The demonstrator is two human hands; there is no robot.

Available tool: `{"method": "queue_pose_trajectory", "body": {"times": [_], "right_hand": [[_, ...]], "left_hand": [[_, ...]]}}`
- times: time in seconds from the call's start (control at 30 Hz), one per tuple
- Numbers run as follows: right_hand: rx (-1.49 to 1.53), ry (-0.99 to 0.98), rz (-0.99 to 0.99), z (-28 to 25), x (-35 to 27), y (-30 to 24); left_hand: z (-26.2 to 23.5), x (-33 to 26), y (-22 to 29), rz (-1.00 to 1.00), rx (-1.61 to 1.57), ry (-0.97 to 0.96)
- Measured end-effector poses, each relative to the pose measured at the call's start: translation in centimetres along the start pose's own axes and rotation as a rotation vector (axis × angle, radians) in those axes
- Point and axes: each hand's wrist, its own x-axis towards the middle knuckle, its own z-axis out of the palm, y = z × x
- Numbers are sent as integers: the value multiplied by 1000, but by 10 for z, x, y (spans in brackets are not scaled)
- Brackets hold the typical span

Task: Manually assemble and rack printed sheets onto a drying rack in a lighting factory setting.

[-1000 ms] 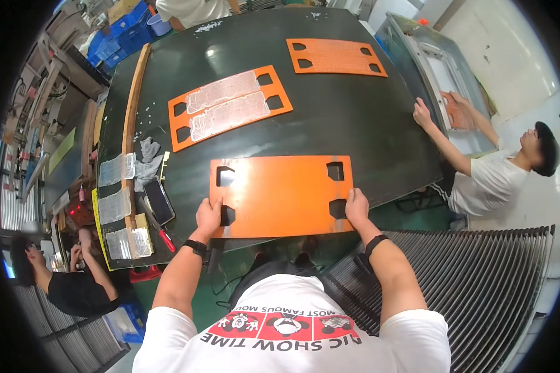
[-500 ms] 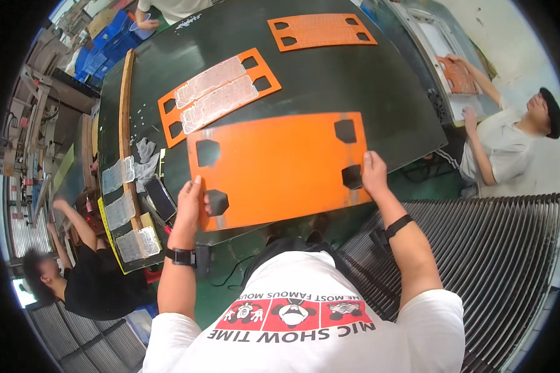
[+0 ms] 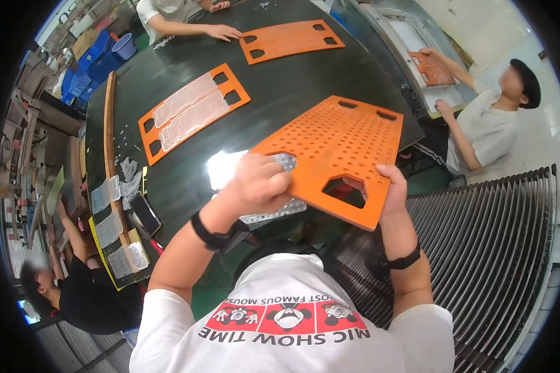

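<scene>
I hold an orange perforated board (image 3: 345,149) tilted above the table, its hole-covered face showing and corner cutouts visible. My left hand (image 3: 258,183) is closed at its left end, fingers curled. At the near right edge my right hand (image 3: 392,189) grips it; fingers show through a cutout. Beneath the left end lies a clear, dotted plastic sheet (image 3: 280,211), partly hidden by my hand and the board. A second orange board (image 3: 241,93) bearing two clear patterned sheets (image 3: 190,105) lies to the left. Farther back is another orange board (image 3: 292,40).
A co-worker's hand (image 3: 223,32) touches the far board. The dark table (image 3: 186,180) has a wooden strip (image 3: 110,118), a grey cloth (image 3: 129,177) and a phone-like dark object (image 3: 145,214) at left. A ribbed dark rack (image 3: 479,248) stands right. Other people work on both sides.
The board in my hands has turned from its plain face to its perforated face and swung right. A clear dotted sheet now shows beneath it. Across the table, a co-worker's hand has reached the far board.
</scene>
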Motion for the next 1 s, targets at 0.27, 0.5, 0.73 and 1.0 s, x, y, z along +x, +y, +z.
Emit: {"method": "queue_pose_trajectory", "body": {"times": [0.27,0.5,0.73,1.0], "right_hand": [[101,557,-76,-163,19,38],[-126,623,112,-259,41,38],[-569,925,493,-247,-3,78],[-132,192,626,-145,-12,171]], "left_hand": [[20,-82,39,-564,-132,-194],[-6,-205,120,-1505,-76,-109],[4,-239,158,-1716,-108,-127],[6,-236,173,-1736,-114,-182]]}}
